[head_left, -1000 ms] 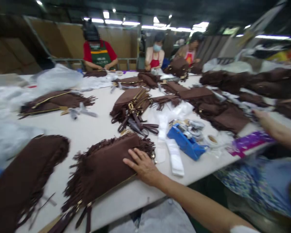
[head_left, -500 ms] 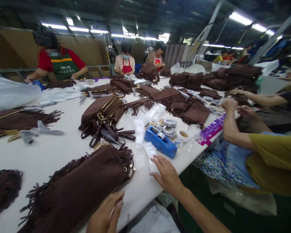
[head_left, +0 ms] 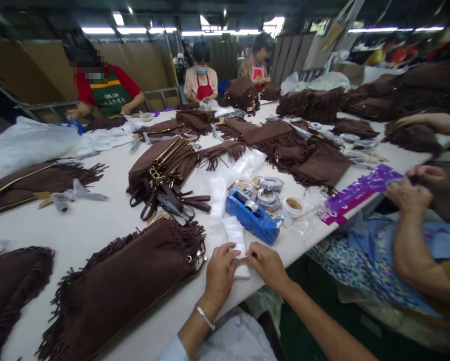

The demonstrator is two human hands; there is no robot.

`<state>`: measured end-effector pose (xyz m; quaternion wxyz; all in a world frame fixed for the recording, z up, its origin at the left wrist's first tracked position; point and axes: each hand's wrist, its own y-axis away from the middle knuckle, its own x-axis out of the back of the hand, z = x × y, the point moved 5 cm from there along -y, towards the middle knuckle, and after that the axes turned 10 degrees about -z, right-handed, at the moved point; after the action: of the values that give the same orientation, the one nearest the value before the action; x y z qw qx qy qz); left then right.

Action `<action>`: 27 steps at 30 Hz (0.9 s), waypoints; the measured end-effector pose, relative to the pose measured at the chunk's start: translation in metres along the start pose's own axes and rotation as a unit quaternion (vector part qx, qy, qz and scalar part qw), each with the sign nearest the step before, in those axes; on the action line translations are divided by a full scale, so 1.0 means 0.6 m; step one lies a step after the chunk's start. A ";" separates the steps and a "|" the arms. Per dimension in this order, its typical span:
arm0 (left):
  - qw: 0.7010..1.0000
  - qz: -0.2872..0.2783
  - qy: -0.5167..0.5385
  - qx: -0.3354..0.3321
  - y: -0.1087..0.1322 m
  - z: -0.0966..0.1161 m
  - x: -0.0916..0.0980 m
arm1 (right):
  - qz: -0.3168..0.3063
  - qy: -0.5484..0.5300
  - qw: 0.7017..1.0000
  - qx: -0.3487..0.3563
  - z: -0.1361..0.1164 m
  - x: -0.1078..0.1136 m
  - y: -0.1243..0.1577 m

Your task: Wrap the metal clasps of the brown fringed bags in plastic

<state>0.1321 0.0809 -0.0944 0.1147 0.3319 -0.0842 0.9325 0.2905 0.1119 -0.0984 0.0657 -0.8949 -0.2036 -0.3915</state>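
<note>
We note left hand (head_left: 220,271) and right hand (head_left: 267,263), fingertips narrow, pinching the white plastic strip (head_left: 233,231) by the table's (head_left: 187,296) near edge. Blue tape dispenser (head_left: 254,217) stands just beyond, tape roll (head_left: 292,212) right; brown fringed bag (head_left: 135,286) lies left.

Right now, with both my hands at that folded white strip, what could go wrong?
The white strip lies close to the near edge of the table, so it might slip off if your left hand loosens. The blue tape dispenser sits just beyond your right hand and could get knocked. The fringed brown bag lies beside your left hand, so that arm might nudge it.
</note>
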 end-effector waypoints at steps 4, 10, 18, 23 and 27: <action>1.000 0.007 0.014 0.008 -0.003 -0.004 -0.003 | -0.079 -0.168 0.982 -0.030 0.030 -0.009 -0.009; 1.000 -0.009 0.023 0.012 -0.004 0.002 0.005 | -0.059 -0.216 0.974 -0.039 0.040 -0.003 -0.012; 0.991 0.000 0.120 0.054 -0.008 -0.003 0.005 | 0.001 -0.121 0.993 0.004 0.011 0.005 0.003; 0.987 0.044 0.139 0.072 -0.011 -0.012 -0.004 | -0.009 -0.116 0.993 0.022 -0.004 -0.003 0.015; 0.985 0.057 0.150 0.070 -0.009 -0.012 -0.004 | 0.017 -0.078 0.995 0.063 -0.028 0.003 0.016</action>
<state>0.1311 0.0872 -0.1011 0.0486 0.1901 -0.0193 0.9804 0.2843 0.0990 -0.0855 0.1127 -0.9201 -0.2176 -0.3057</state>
